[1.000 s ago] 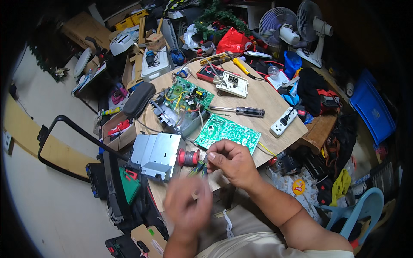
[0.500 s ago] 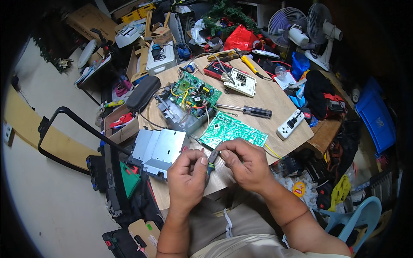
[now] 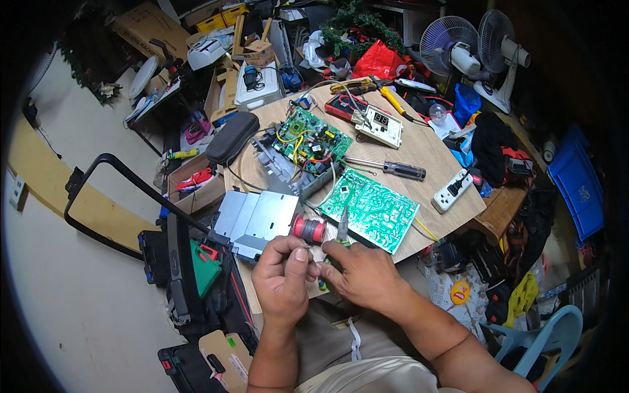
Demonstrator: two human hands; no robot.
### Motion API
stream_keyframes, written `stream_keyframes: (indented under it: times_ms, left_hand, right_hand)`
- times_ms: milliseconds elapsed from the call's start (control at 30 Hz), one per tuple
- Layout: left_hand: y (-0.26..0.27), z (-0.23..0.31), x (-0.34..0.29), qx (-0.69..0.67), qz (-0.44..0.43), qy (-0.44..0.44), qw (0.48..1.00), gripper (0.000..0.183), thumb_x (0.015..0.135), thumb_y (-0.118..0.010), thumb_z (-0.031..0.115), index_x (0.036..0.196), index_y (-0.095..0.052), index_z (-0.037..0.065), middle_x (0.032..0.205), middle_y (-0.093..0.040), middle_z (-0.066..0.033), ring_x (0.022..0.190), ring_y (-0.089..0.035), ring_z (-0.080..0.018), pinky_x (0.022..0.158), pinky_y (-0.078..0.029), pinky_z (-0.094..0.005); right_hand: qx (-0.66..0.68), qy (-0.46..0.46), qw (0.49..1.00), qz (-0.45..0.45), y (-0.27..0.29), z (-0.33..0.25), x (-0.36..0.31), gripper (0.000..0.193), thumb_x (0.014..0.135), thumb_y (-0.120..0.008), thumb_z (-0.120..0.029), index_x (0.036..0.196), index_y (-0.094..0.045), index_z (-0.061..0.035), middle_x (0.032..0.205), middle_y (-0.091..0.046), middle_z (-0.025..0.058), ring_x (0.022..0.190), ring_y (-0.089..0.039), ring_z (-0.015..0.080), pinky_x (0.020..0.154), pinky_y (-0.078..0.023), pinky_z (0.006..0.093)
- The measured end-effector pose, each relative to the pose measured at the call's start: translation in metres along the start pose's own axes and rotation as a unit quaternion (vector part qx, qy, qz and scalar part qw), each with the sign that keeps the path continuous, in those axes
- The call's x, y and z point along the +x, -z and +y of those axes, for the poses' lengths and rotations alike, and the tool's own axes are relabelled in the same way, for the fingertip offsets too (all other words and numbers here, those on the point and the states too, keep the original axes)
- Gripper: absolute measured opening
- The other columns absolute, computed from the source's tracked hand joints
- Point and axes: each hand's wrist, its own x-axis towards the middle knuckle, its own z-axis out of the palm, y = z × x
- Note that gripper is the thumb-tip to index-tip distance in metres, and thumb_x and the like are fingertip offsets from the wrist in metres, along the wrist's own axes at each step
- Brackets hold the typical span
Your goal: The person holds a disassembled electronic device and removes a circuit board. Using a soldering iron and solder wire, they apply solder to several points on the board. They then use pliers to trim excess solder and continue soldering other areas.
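Observation:
My two hands meet over the near edge of the wooden table. My left hand (image 3: 283,278) is closed in a pinch, and whatever lies between its fingertips is too small to make out. Close against it, my right hand (image 3: 367,274) is wrapped round long-nose pliers (image 3: 343,226), whose grey jaws point away from me; green shows on the handles. Its thumb reaches to the left fingertips. A red spool of dark wire (image 3: 308,229) stands just beyond my left fingers. The green circuit board (image 3: 370,206) lies flat beyond my right hand.
Left of the spool sits a bent metal cover (image 3: 257,216). Behind it is an open metal housing with a wired circuit board (image 3: 308,141). A screwdriver (image 3: 403,170), a power strip (image 3: 453,190), a display panel (image 3: 380,126) and a black case (image 3: 233,137) lie around the tabletop.
The pliers' jaws have swung from between my fingertips to point away from me. My right hand has come lower and closer to the left. The red spool has come into clear view.

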Motion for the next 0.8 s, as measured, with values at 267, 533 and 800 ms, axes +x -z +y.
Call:
stream_keyframes:
  times_ms: [267, 533, 800]
  left_hand:
    - [0.002, -0.018, 0.001, 0.110, 0.039, -0.098, 0.988, 0.010, 0.100, -0.067, 0.005, 0.106, -0.064, -0.002, 0.095, -0.066, -0.0075, 0.075, -0.066, -0.0099, 0.069, -0.054, -0.0227]
    - [0.002, -0.016, 0.008, 0.345, -0.011, -0.311, 0.886, 0.008, 0.092, -0.067, 0.000, 0.099, -0.064, -0.002, 0.092, -0.065, -0.0120, 0.070, -0.065, -0.0147, 0.065, -0.056, -0.0274]
    - [-0.006, -0.009, 0.012, 0.399, -0.023, -0.373, 0.838, 0.012, 0.086, -0.070, -0.002, 0.097, -0.065, -0.002, 0.086, -0.068, -0.0137, 0.073, -0.066, -0.0218, 0.067, -0.055, -0.0303]
  right_hand:
    - [0.228, 0.097, 0.966, 0.072, 0.031, 0.017, -0.034, 0.033, 0.093, -0.073, -0.014, 0.122, -0.059, -0.0085, 0.118, -0.064, 0.0151, 0.099, -0.068, 0.0328, 0.091, -0.055, 0.0404]
    - [0.574, -0.113, 0.811, -0.018, 0.046, 0.034, -0.070, 0.039, 0.089, -0.079, -0.013, 0.119, -0.056, -0.0055, 0.116, -0.063, 0.0093, 0.095, -0.057, 0.0102, 0.083, -0.048, 0.0282]
    - [0.573, -0.109, 0.812, -0.035, 0.034, 0.032, -0.067, 0.025, 0.099, -0.075, -0.022, 0.085, -0.064, -0.0039, 0.075, -0.063, -0.0027, 0.072, -0.052, 0.0048, 0.066, -0.044, 0.0245]
